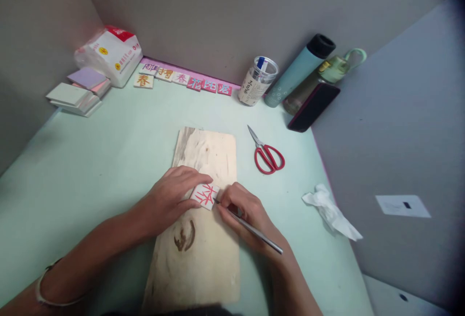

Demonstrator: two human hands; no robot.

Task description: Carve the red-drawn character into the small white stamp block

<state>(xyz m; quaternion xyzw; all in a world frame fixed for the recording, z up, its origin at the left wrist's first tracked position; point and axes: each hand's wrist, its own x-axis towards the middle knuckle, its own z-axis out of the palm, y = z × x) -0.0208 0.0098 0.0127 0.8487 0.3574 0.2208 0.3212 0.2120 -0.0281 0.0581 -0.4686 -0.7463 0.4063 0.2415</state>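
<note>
Head view: in the lower middle of the frame, the white block [204, 197] with a red character on its face lay on the wooden board [214, 267], at a slight tilt between the 2 hands. The step in hand looked like working along the character's lines, since the slim metal tool [258, 234] had its dark tip at the block's right side. Any further cut or stroke would, in my judgement, call for a firm hold on the block, small controlled movements of the tip, and fingertips kept out of its path.

The left hand [170, 197] came in from the lower left, palm down, with its thumb and a finger nearly closed around the block's left part, 1 at the lower edge and 1 at the upper. The right hand [250, 209] reached up from the lower right, fingers curled in a pen-like pinch, closed on the tool near its tip; the shaft sloped back toward the wrist.

Scissors [259, 146] with red handles lay right of the board, and a crumpled tissue [330, 211] lay farther right. In the upper left were a row of small lettered tiles [194, 83] and a stack of plain blocks [69, 94].
</note>
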